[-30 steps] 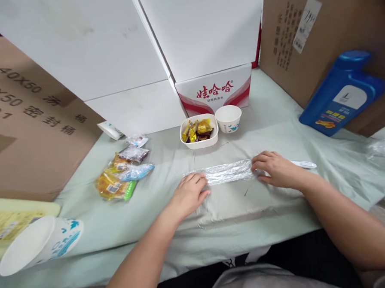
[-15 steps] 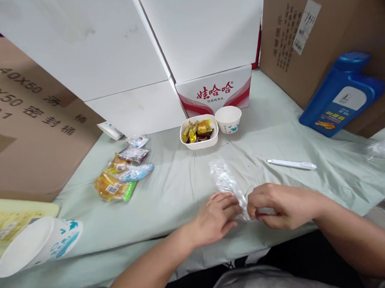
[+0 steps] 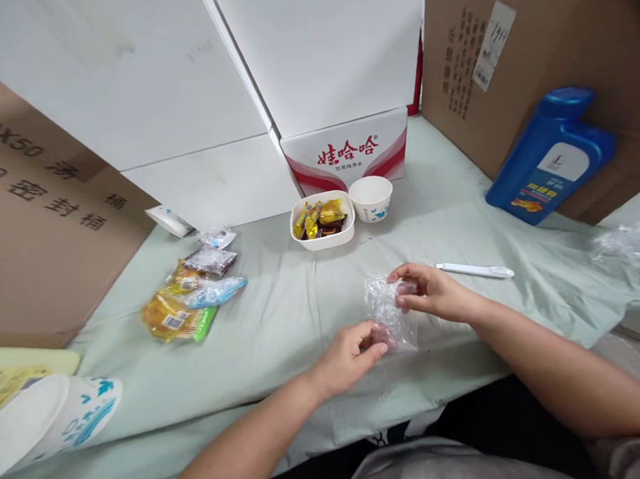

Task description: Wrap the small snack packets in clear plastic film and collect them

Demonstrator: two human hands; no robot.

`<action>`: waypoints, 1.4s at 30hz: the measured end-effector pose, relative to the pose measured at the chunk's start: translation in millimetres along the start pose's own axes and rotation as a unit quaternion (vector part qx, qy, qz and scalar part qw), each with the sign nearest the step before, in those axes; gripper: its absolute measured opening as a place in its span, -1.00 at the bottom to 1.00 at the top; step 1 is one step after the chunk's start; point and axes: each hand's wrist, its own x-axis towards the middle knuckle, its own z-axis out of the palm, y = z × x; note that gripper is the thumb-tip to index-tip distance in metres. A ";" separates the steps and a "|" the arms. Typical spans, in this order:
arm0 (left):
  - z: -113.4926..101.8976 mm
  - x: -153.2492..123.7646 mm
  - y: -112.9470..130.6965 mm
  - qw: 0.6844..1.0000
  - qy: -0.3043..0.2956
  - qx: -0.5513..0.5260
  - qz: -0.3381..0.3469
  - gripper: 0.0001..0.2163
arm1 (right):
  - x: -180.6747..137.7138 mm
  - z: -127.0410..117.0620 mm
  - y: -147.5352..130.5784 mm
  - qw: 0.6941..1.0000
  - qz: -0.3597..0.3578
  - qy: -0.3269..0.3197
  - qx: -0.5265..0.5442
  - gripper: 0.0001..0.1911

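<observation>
A crinkled clear plastic bag (image 3: 385, 304) lies near the front of the cloth-covered table, between my two hands. My left hand (image 3: 352, 356) grips its lower left part, thumb and fingers closed on the film. Higher up, my right hand (image 3: 430, 291) pinches the upper right side, with some fingertips seen through the plastic. Beyond the bag stands a white tray (image 3: 323, 244) of wrapped candies (image 3: 329, 212), touching a white paper cup (image 3: 371, 197). To the right of the bag, a white box cutter (image 3: 475, 270) rests on the cloth beyond my right wrist.
Several snack packets (image 3: 173, 311) are piled at the left. A large paper cup (image 3: 87, 412) lies tilted at the near left. White cartons (image 3: 348, 159) stand at the back. A blue bottle (image 3: 552, 159) leans by a brown box (image 3: 530, 64) at the right, near crumpled plastic (image 3: 631, 248).
The bag has gone from a narrow bunched strip to a wider, more spread shape. My right hand has moved up and away from me to the bag's upper side.
</observation>
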 end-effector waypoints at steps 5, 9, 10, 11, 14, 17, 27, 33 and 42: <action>1.8 3.1 -11.0 0.996 0.018 -0.085 -0.028 -0.48 | 24.6 21.2 18.1 0.973 0.011 0.131 -0.189 -0.68; 2.6 5.7 -14.0 0.992 0.022 -0.122 -0.025 -0.37 | 37.0 29.9 26.2 0.944 0.018 0.129 -0.302 -0.69; 3.3 5.5 -14.4 0.992 0.025 -0.119 -0.022 -0.36 | 38.4 30.7 28.0 0.938 0.018 0.129 -0.321 -0.70; 4.1 4.8 -14.6 0.994 0.032 -0.107 -0.019 -0.37 | 39.3 31.2 29.7 0.933 0.018 0.130 -0.335 -0.70; 6.1 0.1 -13.3 0.994 0.104 0.014 0.036 -0.50 | 39.8 32.1 32.8 0.927 0.009 0.127 -0.354 -0.71; 4.5 -4.2 -9.0 0.929 0.216 0.250 0.168 -0.62 | 39.0 33.9 33.1 0.923 0.002 0.119 -0.365 -0.73; -5.8 4.9 -7.8 0.835 0.076 0.479 0.259 -0.88 | 30.2 10.8 28.5 0.841 -0.112 0.238 -0.472 -0.74; -7.0 3.8 -9.2 0.832 0.110 0.473 0.269 -0.91 | 9.1 28.4 38.7 0.853 -0.211 -0.033 -0.476 -0.14; -23.8 2.6 1.0 0.841 0.144 0.442 0.276 -0.85 | -6.9 38.8 17.1 0.854 -0.192 -0.097 -0.474 -0.19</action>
